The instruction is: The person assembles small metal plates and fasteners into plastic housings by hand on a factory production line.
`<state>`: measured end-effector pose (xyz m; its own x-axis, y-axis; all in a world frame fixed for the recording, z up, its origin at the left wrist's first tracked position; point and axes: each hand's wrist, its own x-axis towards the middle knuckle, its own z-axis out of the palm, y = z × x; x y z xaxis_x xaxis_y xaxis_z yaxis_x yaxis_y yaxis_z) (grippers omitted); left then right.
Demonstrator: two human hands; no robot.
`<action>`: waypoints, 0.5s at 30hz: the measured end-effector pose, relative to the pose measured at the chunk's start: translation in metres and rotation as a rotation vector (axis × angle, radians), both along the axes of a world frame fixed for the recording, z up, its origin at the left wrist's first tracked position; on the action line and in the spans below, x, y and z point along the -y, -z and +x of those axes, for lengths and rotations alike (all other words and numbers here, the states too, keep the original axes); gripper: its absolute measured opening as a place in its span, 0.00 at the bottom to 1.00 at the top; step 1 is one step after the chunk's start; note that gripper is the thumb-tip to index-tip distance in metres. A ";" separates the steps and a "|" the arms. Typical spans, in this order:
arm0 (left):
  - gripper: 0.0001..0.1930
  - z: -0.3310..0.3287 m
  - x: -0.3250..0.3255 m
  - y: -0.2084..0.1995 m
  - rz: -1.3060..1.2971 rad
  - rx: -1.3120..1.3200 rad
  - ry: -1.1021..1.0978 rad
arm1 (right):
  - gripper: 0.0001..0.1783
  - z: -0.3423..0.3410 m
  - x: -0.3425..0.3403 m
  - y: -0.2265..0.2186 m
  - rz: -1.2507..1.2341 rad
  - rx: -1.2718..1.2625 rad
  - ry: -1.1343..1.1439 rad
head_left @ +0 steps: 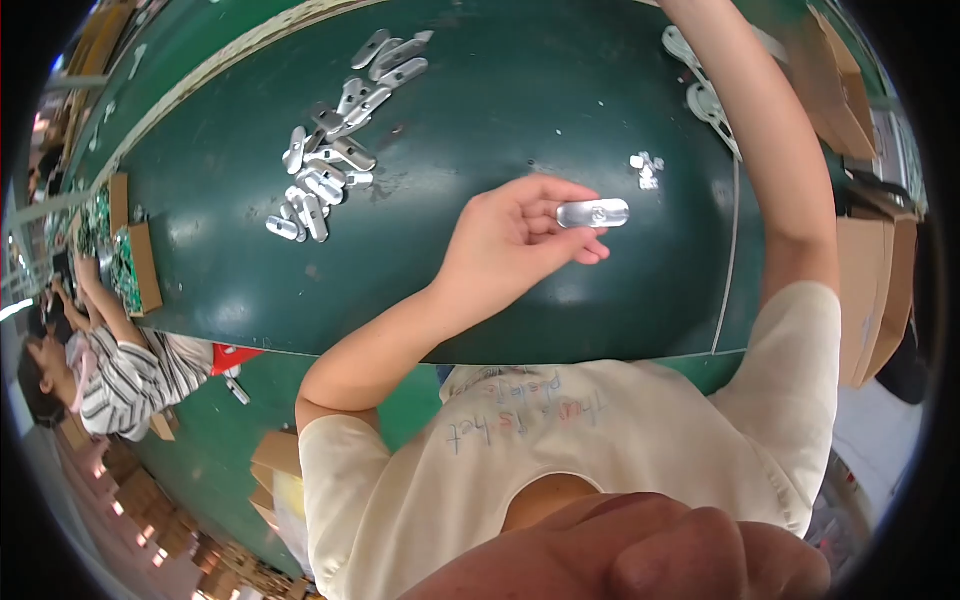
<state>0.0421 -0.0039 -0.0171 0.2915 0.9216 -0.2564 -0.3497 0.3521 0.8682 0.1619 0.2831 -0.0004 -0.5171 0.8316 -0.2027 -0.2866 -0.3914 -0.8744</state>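
My left hand (pixel 515 228) is closed, its thumb and fingers pinching a silver oval metal casing (pixel 593 213) by its left end. A small dark mark or hole shows near the middle of the casing's upturned face. My right arm (pixel 765 130) reaches far across the table, and its hand lies beyond the upper edge of the picture. Between the casing and my right arm lies a little cluster of small white parts (pixel 647 172). Off to the left, several similar silver casings (pixel 325 182) are scattered in a loose, overlapping row on the green tabletop (pixel 470 110).
Long white parts with rounded ends (pixel 708 105) lie beside my right forearm, partly hidden by it. Cardboard boxes (pixel 865 290) stand to the right. At the far left, a co-worker in a striped shirt (pixel 140 385) reaches toward boxes holding green pieces (pixel 125 270).
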 end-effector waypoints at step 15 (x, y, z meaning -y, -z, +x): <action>0.14 0.000 0.000 0.004 -0.020 -0.070 -0.031 | 0.28 0.096 0.137 -0.028 1.017 1.576 0.022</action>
<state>0.0416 -0.0043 -0.0210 0.2439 0.9242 -0.2938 -0.2998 0.3600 0.8835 0.2581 0.1463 0.0273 -0.3614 0.9279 0.0919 0.9120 0.3723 -0.1724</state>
